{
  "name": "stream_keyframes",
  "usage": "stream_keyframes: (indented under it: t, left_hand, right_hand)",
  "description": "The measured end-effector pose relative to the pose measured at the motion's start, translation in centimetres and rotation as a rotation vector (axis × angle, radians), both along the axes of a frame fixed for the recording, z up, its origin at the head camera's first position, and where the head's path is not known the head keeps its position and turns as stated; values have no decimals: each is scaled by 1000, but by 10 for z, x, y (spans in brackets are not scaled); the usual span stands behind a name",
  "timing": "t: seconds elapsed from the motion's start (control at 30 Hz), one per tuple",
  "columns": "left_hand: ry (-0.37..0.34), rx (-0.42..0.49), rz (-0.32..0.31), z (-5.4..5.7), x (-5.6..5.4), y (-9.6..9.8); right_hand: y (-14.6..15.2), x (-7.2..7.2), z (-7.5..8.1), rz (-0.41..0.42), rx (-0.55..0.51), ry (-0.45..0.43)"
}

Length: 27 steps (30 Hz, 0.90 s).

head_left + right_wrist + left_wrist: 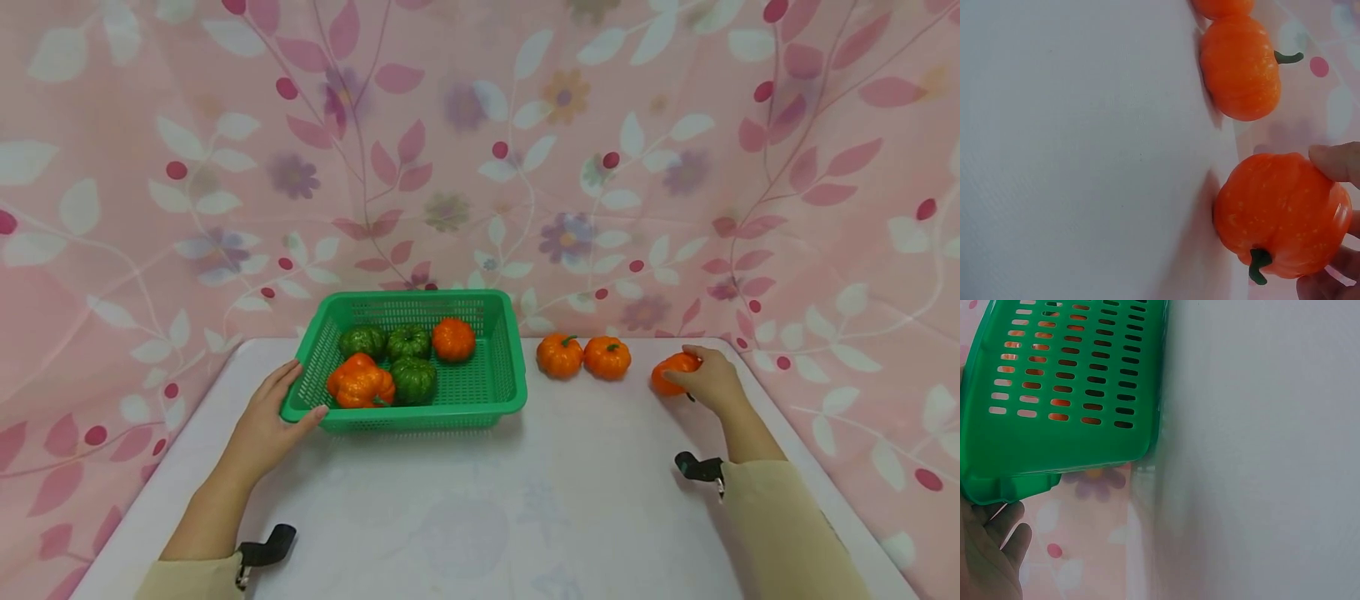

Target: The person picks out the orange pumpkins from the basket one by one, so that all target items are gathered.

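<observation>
In the head view my right hand (712, 382) holds an orange toy pumpkin (670, 375) at the table's back right. The right wrist view shows the thumb on one side of this pumpkin (1282, 215) and fingers on the other, its dark green stem facing the table's front. My left hand (264, 429) rests at the near left corner of a green plastic basket (420, 414), fingers mostly straight along its left side, thumb at the front rim. Inside the basket lie three green pumpkins (414, 381), an orange pumpkin (453, 340) and a lumpy orange one (362, 383).
Two more orange pumpkins, one left (559, 357) and one right (607, 358), stand side by side between the basket and my right hand. A white cloth covers the table (480, 517). Pink floral fabric (480, 167) hangs behind and at both sides.
</observation>
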<state>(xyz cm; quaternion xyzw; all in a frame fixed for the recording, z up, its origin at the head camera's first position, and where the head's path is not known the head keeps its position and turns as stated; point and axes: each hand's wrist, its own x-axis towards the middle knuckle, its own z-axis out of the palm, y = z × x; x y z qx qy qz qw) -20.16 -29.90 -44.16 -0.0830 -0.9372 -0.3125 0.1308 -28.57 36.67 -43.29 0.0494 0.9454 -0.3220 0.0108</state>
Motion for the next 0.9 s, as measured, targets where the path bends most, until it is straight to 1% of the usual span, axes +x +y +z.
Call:
stream_keyframes:
  t: [0.13, 0.23, 0.33, 0.5, 0.73, 0.83, 0.9]
  left_hand:
    - [1, -2, 3, 0, 1, 0]
    - [1, -4, 4, 0, 1, -1]
    - [-1, 1, 5, -1, 1, -1]
    - [-7, 2, 6, -1, 1, -1]
    - [-6, -4, 8, -1, 0, -1]
    - [-5, -3, 7, -2, 0, -1]
    - [-5, -4, 7, -3, 0, -1]
  right_hand:
    - [-3, -5, -4, 12, -30, 61]
    - [-5, -9, -9, -12, -54, 101]
    - [-9, -11, -12, -38, -48, 123]
    - [-14, -12, -12, -46, -30, 124]
    - [-14, -11, -8, 42, 67, 143]
    - [-13, -12, -9, 40, 44, 132]
    - [-13, -13, -11, 22, -16, 118]
